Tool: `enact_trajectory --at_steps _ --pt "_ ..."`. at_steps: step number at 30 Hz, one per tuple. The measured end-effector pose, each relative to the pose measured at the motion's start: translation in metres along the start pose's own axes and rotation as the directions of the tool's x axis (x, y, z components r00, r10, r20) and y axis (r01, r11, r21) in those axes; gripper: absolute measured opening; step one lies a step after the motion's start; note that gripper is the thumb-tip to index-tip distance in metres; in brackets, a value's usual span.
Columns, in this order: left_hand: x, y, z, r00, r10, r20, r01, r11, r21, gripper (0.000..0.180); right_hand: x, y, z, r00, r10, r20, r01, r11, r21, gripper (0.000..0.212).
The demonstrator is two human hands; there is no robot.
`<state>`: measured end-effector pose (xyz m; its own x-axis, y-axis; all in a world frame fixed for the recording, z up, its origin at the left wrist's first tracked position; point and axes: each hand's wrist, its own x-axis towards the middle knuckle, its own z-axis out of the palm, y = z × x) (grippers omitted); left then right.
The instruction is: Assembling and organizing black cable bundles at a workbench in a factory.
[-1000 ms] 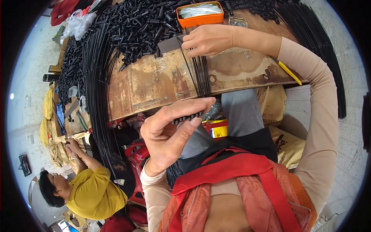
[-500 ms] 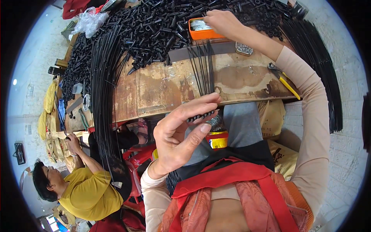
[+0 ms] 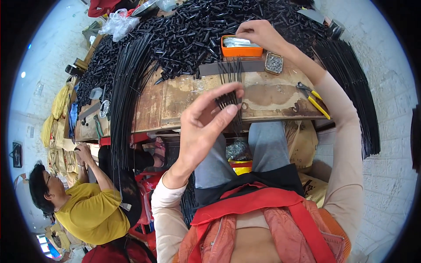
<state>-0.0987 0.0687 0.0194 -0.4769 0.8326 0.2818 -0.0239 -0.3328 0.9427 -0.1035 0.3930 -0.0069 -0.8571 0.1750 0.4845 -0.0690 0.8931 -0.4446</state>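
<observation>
My left hand (image 3: 199, 127) is closed around several thin black rods (image 3: 229, 78), which fan out past the fingertips over the table's front edge; their other ends hang below the hand. At the far side of the table, my right hand (image 3: 259, 35) is at the right end of an orange box (image 3: 242, 52) full of thin, pale, shiny strips (image 3: 239, 42). Its fingers are bent together at the strips; what they pinch, if anything, is too small to make out. A dark grey flat bar (image 3: 209, 69) lies in front of the box.
A big heap of short black tubular parts (image 3: 184, 41) covers the table's back. Long black rod bundles hang at left (image 3: 120, 101) and right (image 3: 351, 83). A small tray of metal bits (image 3: 274, 64) and yellow-handled pliers (image 3: 316, 101) lie at right. A co-worker (image 3: 87, 206) sits at left.
My left hand has moved up toward the table edge and turned, with the black rods still in it. My right hand has shifted slightly right and down at the orange box.
</observation>
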Motion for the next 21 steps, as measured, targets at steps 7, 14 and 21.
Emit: enact_trajectory --at_steps 7,14,21 --pt "0.01 0.004 0.0 0.991 -0.118 -0.07 0.114 0.992 -0.059 0.034 -0.098 -0.164 -0.07 0.95 -0.305 -0.063 0.302 0.952 -0.054 0.033" --pt "0.014 0.003 0.001 0.984 -0.148 -0.102 0.142 0.988 -0.063 0.025 -0.114 -0.174 -0.055 0.935 -0.347 -0.07 0.325 0.921 -0.217 0.056" --pt "0.015 0.003 0.001 0.984 -0.134 -0.118 0.124 0.988 -0.091 0.023 -0.112 -0.166 -0.048 0.89 -0.44 -0.117 0.403 0.881 -0.249 0.056"
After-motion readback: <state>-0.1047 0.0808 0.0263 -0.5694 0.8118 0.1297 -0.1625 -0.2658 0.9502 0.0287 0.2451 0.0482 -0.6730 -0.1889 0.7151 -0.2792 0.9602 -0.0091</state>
